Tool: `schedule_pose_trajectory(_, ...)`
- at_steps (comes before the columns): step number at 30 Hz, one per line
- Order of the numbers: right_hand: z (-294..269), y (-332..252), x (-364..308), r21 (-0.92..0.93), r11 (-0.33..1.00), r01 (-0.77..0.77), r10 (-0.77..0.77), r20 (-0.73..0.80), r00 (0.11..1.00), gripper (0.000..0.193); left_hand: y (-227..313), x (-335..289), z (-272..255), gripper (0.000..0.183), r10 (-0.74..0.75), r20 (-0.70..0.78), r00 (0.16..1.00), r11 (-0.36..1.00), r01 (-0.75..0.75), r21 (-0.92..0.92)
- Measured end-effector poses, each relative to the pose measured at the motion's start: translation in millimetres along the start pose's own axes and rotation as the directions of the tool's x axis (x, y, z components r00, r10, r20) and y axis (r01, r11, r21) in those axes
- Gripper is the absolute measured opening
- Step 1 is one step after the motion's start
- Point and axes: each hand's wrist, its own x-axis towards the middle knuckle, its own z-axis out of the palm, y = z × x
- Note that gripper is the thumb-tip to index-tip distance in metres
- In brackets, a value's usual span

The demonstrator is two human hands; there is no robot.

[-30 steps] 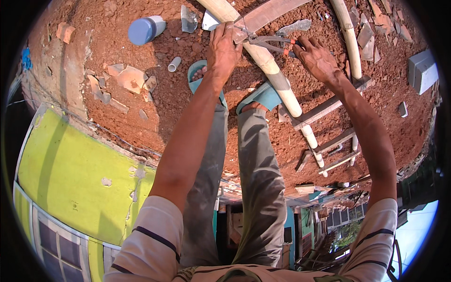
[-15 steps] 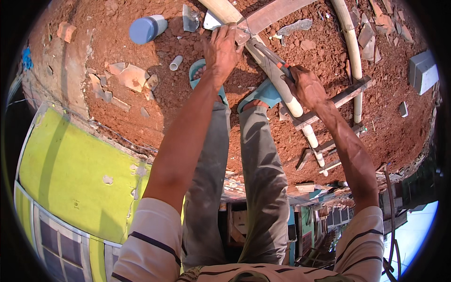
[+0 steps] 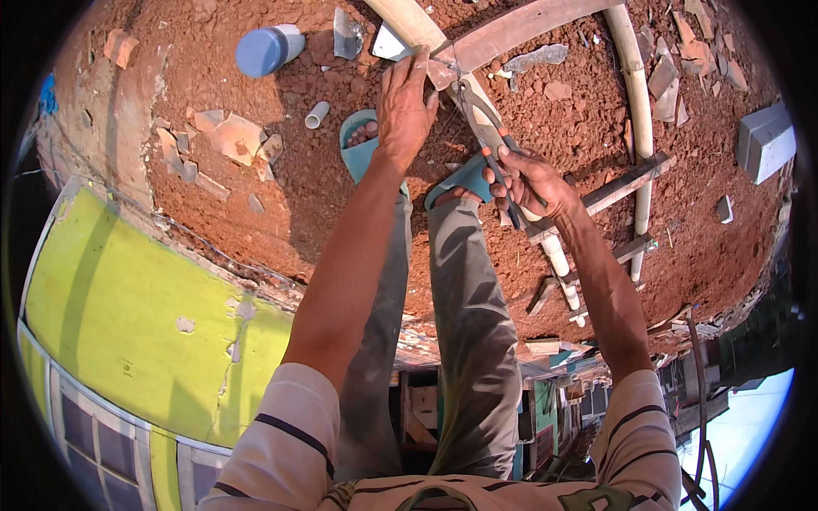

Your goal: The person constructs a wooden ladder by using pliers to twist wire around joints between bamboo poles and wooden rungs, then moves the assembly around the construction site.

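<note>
Head view: red soil [image 3: 707, 243] under a bamboo ladder [image 3: 637, 111], with a slip at the far joint the likeliest trouble.
Round poles on uneven clods could let the ladder roll or shift; the wooden crosspiece [image 3: 528, 32], its left end meeting the left pole [image 3: 407, 20] at the far middle, could turn if the left hand [image 3: 407, 111] eases off. That hand's fingers lie close together beside the joint; whether they pinch anything cannot be told. Nearer and to the right, the right hand [image 3: 537, 183] curls its fingers round the parted handles of the pliers [image 3: 486, 153], whose head sits by the joint. A poor bite could jerk the pliers toward the left hand; too hard a twist could snap the thin wire [image 3: 457, 56] there.
</note>
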Motion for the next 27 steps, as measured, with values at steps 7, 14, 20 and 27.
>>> schedule_pose_trajectory(7, -24.8, -29.4, -5.8, 0.011, 0.995, -0.099, 0.096, 0.162, 0.982, 0.029, 48.0, -51.9, 35.0, 0.037, 0.100, 0.797, 0.595, -0.226, 0.794, -0.564)
schedule_pose_trajectory(14, 24.3, -70.5, -27.3, -0.967, 0.202, -0.155, -0.077, -0.173, 0.982, 0.037, 96.9, -17.4, 78.1, 0.017, -0.318, 0.663, 0.677, -0.475, 0.491, -0.730)
schedule_pose_trajectory(20, -3.8, -31.8, -15.8, -0.698, -0.549, -0.459, -0.640, -0.002, 0.768, 0.042, 102.5, -39.5, 64.8, 0.044, -0.282, 0.728, 0.625, -0.361, 0.634, -0.684)
schedule_pose_trajectory(27, -30.0, -86.3, -15.0, -0.630, -0.705, -0.324, -0.528, 0.162, 0.834, 0.052, 21.9, -4.3, -7.7, 0.055, 0.118, -0.095, 0.988, 0.991, -0.123, -0.049)
